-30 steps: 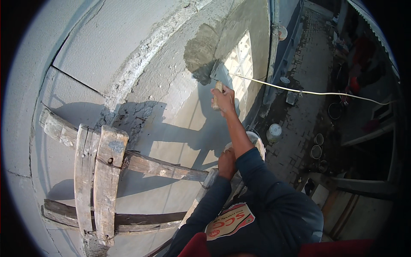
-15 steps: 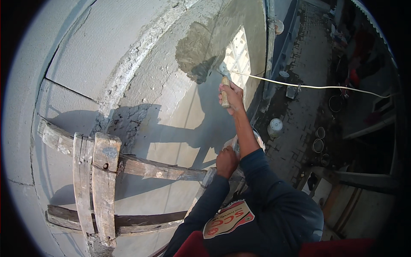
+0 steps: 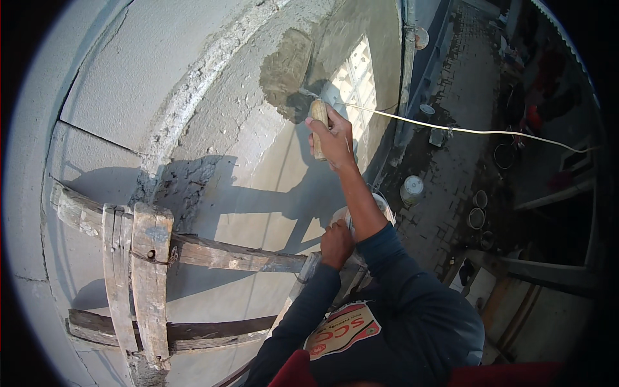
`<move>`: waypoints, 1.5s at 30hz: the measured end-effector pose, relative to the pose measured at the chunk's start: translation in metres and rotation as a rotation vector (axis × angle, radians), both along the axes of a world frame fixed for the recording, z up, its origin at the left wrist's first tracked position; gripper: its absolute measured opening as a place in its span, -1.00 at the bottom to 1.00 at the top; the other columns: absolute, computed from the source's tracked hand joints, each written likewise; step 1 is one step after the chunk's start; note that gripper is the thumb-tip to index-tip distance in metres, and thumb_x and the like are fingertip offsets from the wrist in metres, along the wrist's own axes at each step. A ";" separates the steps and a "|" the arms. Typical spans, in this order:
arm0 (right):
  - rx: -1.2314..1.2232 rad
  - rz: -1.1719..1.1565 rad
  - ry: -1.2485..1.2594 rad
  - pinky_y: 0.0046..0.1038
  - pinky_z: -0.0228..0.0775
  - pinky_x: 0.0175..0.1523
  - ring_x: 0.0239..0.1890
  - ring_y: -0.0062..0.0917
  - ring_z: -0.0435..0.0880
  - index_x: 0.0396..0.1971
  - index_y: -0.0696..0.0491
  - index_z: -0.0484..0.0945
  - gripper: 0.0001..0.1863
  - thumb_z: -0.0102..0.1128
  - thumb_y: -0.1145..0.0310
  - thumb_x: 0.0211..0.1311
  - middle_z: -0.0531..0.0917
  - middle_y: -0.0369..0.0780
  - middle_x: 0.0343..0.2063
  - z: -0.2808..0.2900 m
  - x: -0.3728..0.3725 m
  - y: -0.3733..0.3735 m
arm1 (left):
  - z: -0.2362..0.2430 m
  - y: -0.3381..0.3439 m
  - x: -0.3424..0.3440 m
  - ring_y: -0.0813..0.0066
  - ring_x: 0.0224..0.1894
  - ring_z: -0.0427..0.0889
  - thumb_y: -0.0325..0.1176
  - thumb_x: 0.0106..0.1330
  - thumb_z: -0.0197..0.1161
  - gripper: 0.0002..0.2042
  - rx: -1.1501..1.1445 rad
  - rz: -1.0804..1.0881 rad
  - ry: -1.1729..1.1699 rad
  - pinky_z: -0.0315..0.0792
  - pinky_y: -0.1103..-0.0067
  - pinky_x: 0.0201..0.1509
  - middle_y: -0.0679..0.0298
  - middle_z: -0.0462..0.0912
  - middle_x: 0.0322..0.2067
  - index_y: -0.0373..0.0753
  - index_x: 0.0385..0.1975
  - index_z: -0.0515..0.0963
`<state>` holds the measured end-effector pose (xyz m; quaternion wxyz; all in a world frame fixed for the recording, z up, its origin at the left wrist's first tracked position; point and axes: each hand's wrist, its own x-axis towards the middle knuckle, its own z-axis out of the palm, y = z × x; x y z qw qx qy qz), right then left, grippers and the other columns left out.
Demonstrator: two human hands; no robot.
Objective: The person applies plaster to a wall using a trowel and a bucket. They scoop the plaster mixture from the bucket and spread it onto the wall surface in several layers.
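My right hand (image 3: 332,138) is closed round the wooden handle (image 3: 319,122) of a trowel, whose blade (image 3: 306,93), partly hidden, lies on the lower edge of a dark wet mortar patch (image 3: 280,68) on the grey wall (image 3: 255,174). Lower down, my left hand (image 3: 336,244) has its fingers curled on the rim of a pale bucket (image 3: 377,205), mostly hidden behind my right forearm. Beside the mortar, a bright patch of patterned light (image 3: 358,68) falls on the smoother wall surface. A white cable (image 3: 451,125) stretches across from near the trowel to the right.
Weathered timber scaffolding (image 3: 151,284) is fixed beside me at the lower left. Far below on the right runs a paved passage (image 3: 458,77) with a white bucket (image 3: 411,191), several round containers (image 3: 476,218) and dark, cluttered items (image 3: 535,116). A pipe (image 3: 405,64) edges the wall.
My right hand and trowel moved right, then back left and upward across the wet patch. My left hand stays at the bucket. The view has shifted slightly.
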<state>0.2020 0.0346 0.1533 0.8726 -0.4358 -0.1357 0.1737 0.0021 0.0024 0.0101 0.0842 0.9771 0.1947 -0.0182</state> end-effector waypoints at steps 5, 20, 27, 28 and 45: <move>-0.057 0.016 0.098 -0.49 0.38 -0.64 -0.66 -0.65 0.49 -0.08 0.15 0.51 -0.71 0.23 0.41 0.22 0.51 -0.30 -0.48 -0.028 0.049 0.004 | 0.000 -0.007 0.004 0.01 -0.31 0.68 -0.25 0.13 0.30 -0.71 -0.021 0.011 -0.024 0.60 0.27 -0.29 -0.01 0.61 -0.40 -0.35 -0.36 0.44; 0.030 0.075 -0.031 -0.55 0.43 -0.54 -0.56 -0.66 0.49 0.35 0.21 0.23 -0.31 0.23 0.50 0.22 0.54 -0.27 -0.42 -0.027 -0.012 0.012 | -0.004 0.002 -0.003 0.01 -0.23 0.68 -0.21 0.25 0.24 -0.69 -0.052 -0.019 0.012 0.61 0.33 -0.26 -0.02 0.62 -0.34 -0.38 -0.27 0.50; -0.215 -0.352 -0.630 -0.40 0.44 -0.41 -0.49 -0.50 0.57 0.28 0.31 0.26 -0.32 0.28 0.46 0.16 0.62 -0.09 -0.36 -0.008 -0.030 0.057 | -0.020 0.008 -0.012 -0.02 -0.25 0.66 -0.25 0.23 0.23 -0.68 -0.141 -0.095 -0.234 0.61 0.34 -0.26 -0.05 0.61 -0.31 -0.40 -0.17 0.51; -0.190 -0.228 -0.545 -0.52 0.34 -0.53 -0.58 -0.72 0.46 0.27 0.25 0.32 -0.37 0.26 0.49 0.18 0.60 -0.21 -0.38 0.000 -0.043 0.046 | -0.017 0.008 -0.016 -0.02 -0.25 0.66 -0.25 0.23 0.23 -0.68 -0.138 -0.083 -0.235 0.61 0.34 -0.26 -0.05 0.61 -0.31 -0.40 -0.17 0.51; -0.054 0.026 -0.121 -0.55 0.33 -0.63 -0.67 -0.69 0.45 0.20 0.13 0.42 -0.51 0.26 0.42 0.27 0.53 -0.32 -0.46 0.015 -0.004 0.000 | -0.011 -0.002 -0.002 0.07 -0.33 0.68 -0.25 0.11 0.32 -0.73 0.019 0.029 -0.090 0.60 0.30 -0.29 0.03 0.64 -0.44 -0.33 -0.39 0.49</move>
